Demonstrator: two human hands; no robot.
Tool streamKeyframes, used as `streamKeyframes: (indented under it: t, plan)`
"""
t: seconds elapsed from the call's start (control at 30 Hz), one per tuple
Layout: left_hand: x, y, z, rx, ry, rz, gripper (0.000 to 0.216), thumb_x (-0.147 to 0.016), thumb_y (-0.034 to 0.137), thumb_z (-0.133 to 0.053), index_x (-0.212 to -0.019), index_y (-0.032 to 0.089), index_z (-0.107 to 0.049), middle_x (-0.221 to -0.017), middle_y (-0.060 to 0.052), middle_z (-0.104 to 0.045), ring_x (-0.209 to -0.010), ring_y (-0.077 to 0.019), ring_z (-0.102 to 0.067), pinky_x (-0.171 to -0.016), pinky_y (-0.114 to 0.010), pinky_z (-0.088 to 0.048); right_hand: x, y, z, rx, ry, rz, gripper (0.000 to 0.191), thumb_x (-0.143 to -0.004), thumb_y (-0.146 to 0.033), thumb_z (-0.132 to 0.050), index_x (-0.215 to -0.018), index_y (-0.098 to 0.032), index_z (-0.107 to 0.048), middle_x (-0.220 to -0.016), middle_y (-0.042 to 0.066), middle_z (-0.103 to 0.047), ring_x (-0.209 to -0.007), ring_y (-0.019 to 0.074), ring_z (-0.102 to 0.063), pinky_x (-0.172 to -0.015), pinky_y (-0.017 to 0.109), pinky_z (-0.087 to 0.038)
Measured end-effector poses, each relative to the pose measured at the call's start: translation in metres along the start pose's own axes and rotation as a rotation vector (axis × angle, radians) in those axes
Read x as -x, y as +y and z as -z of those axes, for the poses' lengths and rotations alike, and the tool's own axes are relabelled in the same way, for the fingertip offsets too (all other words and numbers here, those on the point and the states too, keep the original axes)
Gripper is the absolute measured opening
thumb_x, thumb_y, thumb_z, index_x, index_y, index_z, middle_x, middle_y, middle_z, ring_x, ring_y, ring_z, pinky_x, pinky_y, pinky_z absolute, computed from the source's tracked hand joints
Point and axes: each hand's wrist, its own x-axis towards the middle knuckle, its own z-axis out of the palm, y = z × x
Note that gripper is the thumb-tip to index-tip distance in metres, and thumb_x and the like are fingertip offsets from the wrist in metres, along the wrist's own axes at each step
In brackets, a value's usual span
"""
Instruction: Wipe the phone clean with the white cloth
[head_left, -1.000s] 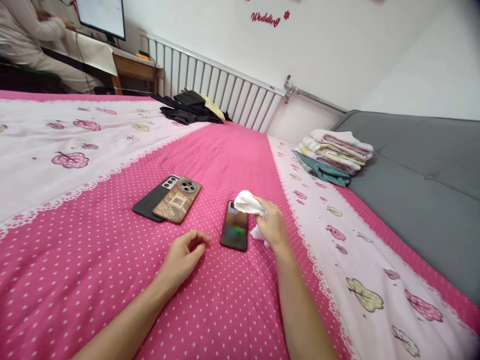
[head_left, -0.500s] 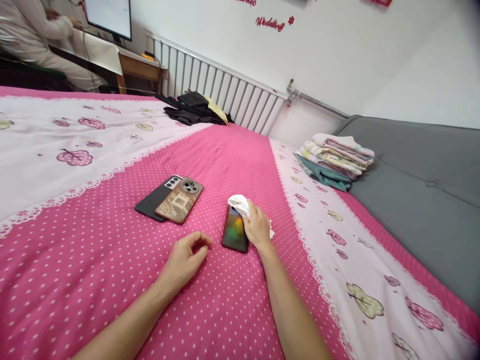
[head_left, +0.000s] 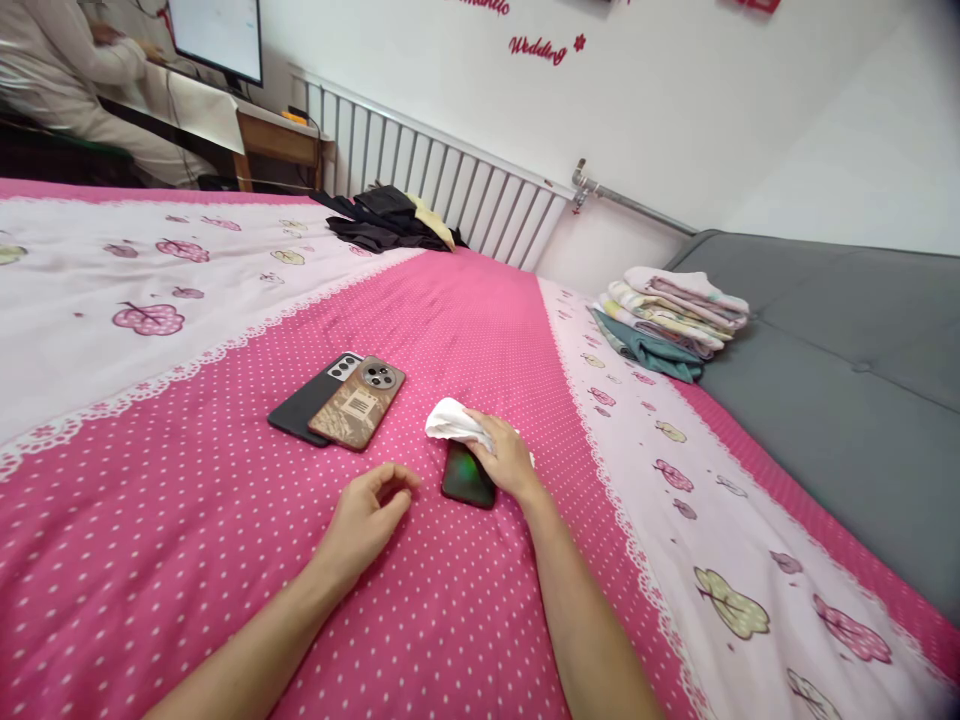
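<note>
A: In the head view, what's around the work?
B: A pink bedspread with white dots (head_left: 450, 310). On its far end there's a heap of black clothes (head_left: 386, 220) near a white barred radiator (head_left: 427, 150). A stack of folded pastel cloths (head_left: 667, 310) sits by the grey padded headboard (head_left: 832, 340). At far left, a person in pale clothes (head_left: 82, 90) sits by a flat monitor (head_left: 217, 35).
A: Anything in the way?
B: A crumpled white cloth (head_left: 450, 420) and the right hand (head_left: 504, 455) hide the upper part of a dark glossy phone (head_left: 469, 482) on the bedspread. To its left, a brown patterned phone (head_left: 341, 412) partly covers a matte black phone (head_left: 302, 407).
A: And the hands?
B: The right one grips the cloth. The left hand (head_left: 367, 510) looks released, fingers loosely curled, near the glossy phone.
</note>
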Motion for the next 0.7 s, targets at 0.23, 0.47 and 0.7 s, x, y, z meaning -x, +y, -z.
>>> streamKeyframes:
  t: [0.23, 0.47, 0.7]
  plan:
    - [0.0, 0.006, 0.002, 0.028, 0.074, 0.077, 0.02, -0.064, 0.033, -0.055, -0.073, 0.016, -0.06, -0.075, -0.004, -0.065, -0.074, -0.0192, -0.06, -0.073, -0.03, -0.046, 0.013, -0.009, 0.017, -0.247, -0.163, -0.048, 0.049, -0.069, -0.021, -0.065, -0.118, -0.024, -0.059, -0.117, 0.004, -0.062, -0.104, 0.0201, -0.057, -0.091, 0.033, -0.042]
    - [-0.001, 0.011, 0.001, 0.062, 0.075, 0.106, 0.02, -0.062, 0.033, -0.056, -0.072, 0.016, -0.06, -0.073, -0.003, -0.065, -0.071, -0.019, -0.059, -0.07, -0.03, -0.047, 0.034, -0.036, 0.036, -0.481, -0.435, -0.132, 0.045, -0.068, -0.024, -0.066, -0.112, -0.021, -0.064, -0.104, 0.002, -0.068, -0.092, 0.0193, -0.062, -0.081, 0.028, -0.046]
    - [-0.001, 0.006, 0.003, 0.001, 0.118, 0.045, 0.02, -0.062, 0.033, -0.056, -0.071, 0.016, -0.06, -0.072, -0.003, -0.064, -0.072, -0.0189, -0.059, -0.071, -0.03, -0.046, 0.053, -0.04, 0.058, -0.644, -0.649, -0.137, 0.045, -0.066, -0.023, -0.067, -0.11, -0.02, -0.065, -0.1, 0.002, -0.069, -0.088, 0.0184, -0.063, -0.075, 0.026, -0.046]
